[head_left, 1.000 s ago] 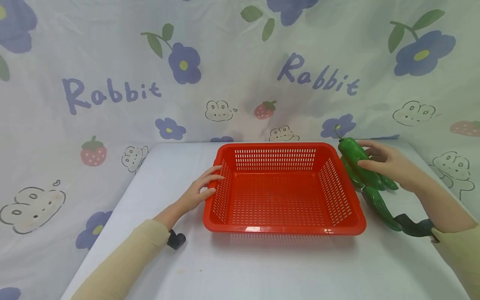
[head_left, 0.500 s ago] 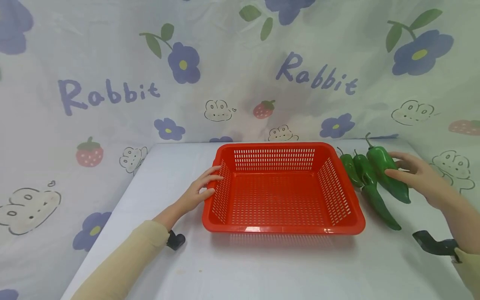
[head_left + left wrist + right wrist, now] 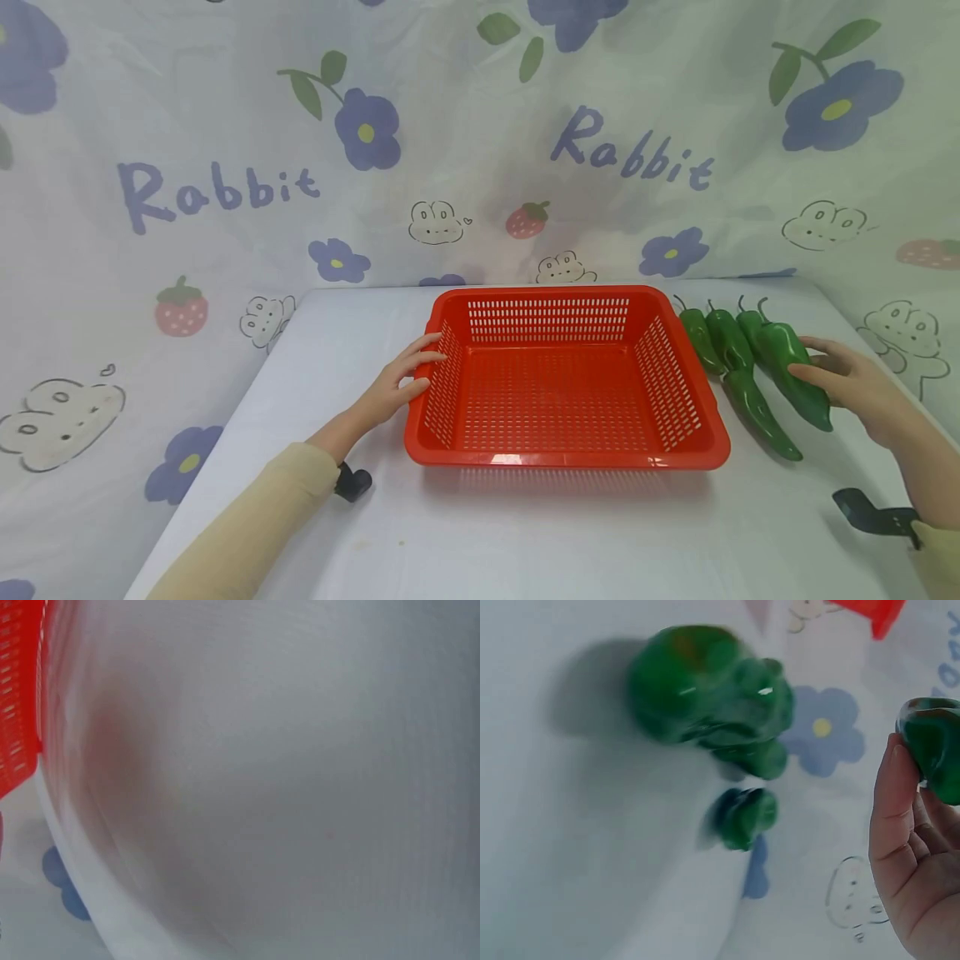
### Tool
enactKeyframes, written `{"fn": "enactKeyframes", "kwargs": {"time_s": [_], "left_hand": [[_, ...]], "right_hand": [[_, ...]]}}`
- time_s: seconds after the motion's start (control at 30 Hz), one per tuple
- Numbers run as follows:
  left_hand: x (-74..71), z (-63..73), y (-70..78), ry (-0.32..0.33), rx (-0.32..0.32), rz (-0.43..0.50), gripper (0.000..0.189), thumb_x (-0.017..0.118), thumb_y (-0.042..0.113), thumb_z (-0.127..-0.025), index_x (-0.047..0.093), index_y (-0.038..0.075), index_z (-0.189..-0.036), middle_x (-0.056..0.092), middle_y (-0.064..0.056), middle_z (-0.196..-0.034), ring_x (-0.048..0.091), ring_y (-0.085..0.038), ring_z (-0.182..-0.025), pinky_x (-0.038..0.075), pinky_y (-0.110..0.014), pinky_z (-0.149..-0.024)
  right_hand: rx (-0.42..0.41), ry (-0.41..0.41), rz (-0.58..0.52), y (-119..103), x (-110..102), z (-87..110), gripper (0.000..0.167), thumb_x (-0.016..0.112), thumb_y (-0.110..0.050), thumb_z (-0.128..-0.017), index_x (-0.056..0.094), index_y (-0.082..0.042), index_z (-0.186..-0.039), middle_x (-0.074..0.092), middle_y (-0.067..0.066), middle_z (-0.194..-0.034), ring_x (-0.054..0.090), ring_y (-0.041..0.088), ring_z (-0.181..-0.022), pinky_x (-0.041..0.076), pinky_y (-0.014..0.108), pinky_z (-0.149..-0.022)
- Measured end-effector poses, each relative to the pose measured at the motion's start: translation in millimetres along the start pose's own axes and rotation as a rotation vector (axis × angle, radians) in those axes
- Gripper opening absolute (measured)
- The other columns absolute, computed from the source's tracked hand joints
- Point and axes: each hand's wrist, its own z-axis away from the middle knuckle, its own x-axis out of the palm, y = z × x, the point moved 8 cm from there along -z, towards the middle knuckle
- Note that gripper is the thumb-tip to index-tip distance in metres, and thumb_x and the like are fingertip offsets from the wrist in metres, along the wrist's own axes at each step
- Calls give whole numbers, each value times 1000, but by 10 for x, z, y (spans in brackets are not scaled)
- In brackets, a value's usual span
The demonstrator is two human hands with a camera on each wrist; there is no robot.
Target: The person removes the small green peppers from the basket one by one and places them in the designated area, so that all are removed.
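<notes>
In the head view, my right hand (image 3: 855,383) holds a large green chili pepper (image 3: 797,375) between thumb and fingers, to the right of the red plastic basket (image 3: 566,460). The right wrist view shows this held pepper (image 3: 936,750) at its right edge, above other peppers. My left hand (image 3: 386,385) rests at the basket's left rim, its fingers laid over the edge and the thumb on the outer side. Several more green peppers lie along the basket's right side: a slim pepper (image 3: 701,340), another pepper (image 3: 729,335), a longer pepper (image 3: 761,417), and one (image 3: 750,327) partly hidden behind the held pepper.
A white-covered table (image 3: 540,542) bears the basket and peppers. Behind it hangs a patterned curtain (image 3: 480,150) with flowers and rabbit drawings. Black wrist mounts (image 3: 873,515) stick out by both sleeves.
My right hand has moved right and nearer to me with the pepper, away from the basket's side, uncovering the peppers lying there. The left hand has stayed at the rim.
</notes>
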Motion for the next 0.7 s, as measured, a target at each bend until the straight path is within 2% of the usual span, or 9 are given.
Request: {"fn": "enactKeyframes", "kwargs": {"time_s": [0.1, 0.17, 0.2, 0.27, 0.33, 0.4, 0.47, 0.57, 0.7], "left_hand": [[-4, 4, 2, 0, -1, -3, 39, 47, 4, -86, 48, -7, -124, 25, -20, -147, 22, -38, -134, 42, -56, -91], [-5, 5, 1, 0, -4, -4, 39, 47, 4, -86, 48, -7, -124, 25, -20, -147, 23, -38, -133, 42, -56, -91], [-6, 5, 0, 0, -6, -4, 39, 47, 5, -86, 48, -7, -124, 24, -20, -147, 23, -38, -133, 42, -56, -91], [-6, 5, -3, -1, -10, -3, 39, 47, 5, -86, 48, -7, -124, 24, -19, -147, 23, -38, -133, 42, -56, -91], [-6, 3, -5, -2, -13, -2, 40, 47, 5, -86, 48, -6, -124, 24, -19, -147, 23, -38, -133, 42, -56, -91], [-6, 3, -3, -2, -12, -1, 40, 47, 5, -86, 48, -6, -124, 24, -19, -147, 23, -38, -133, 42, -56, -91], [-7, 4, 0, -2, -10, -3, 40, 47, 5, -86, 48, -6, -124, 24, -19, -147, 23, -38, -133, 42, -56, -91], [-10, 7, 7, 1, -9, -8, 40, 47, 5, -86, 48, -6, -124, 25, -19, -147, 24, -37, -133, 42, -55, -91], [-12, 10, 7, 2, -10, -13, 40, 47, 5, -86, 48, -6, -124, 25, -19, -147, 24, -37, -133, 43, -55, -91]], "right_hand": [[51, -24, -8, 319, 34, -105, 78, 51, -44, -90, 12, -5, -146, 43, 28, -128, 58, 12, -88, 49, 42, -65], [79, -26, -8, 550, 58, -179, 80, 51, -48, -88, 12, -10, -147, 43, 27, -129, 60, 13, -90, 50, 42, -66], [87, -29, -11, 649, 74, -213, 81, 51, -49, -88, 11, -10, -147, 37, 33, -132, 60, 17, -91, 50, 43, -67], [98, -33, -4, 842, 104, -266, 83, 50, -52, -87, 10, -12, -148, 34, 35, -133, 60, 11, -88, 50, 44, -70], [101, -38, 4, 994, 131, -301, 84, 49, -54, -87, 8, -13, -148, 32, 36, -134, 59, 9, -87, 51, 46, -73], [104, -47, 6, 1064, 161, -304, 86, 48, -54, -87, 7, -10, -148, 32, 37, -134, 60, 15, -91, 50, 47, -73], [111, -61, 2, 1040, 187, -273, 87, 48, -54, -88, 7, -5, -147, 30, 39, -133, 59, 30, -97, 50, 50, -74], [142, -75, 3, 855, 212, -160, 89, 47, -53, -88, 7, 3, -144, 27, 42, -133, 50, 47, -105, 48, 54, -77], [165, -95, 10, 547, 231, 12, 85, 45, -48, -91, 8, 10, -141, 24, 45, -130, 42, 54, -109, 46, 56, -80]]}}
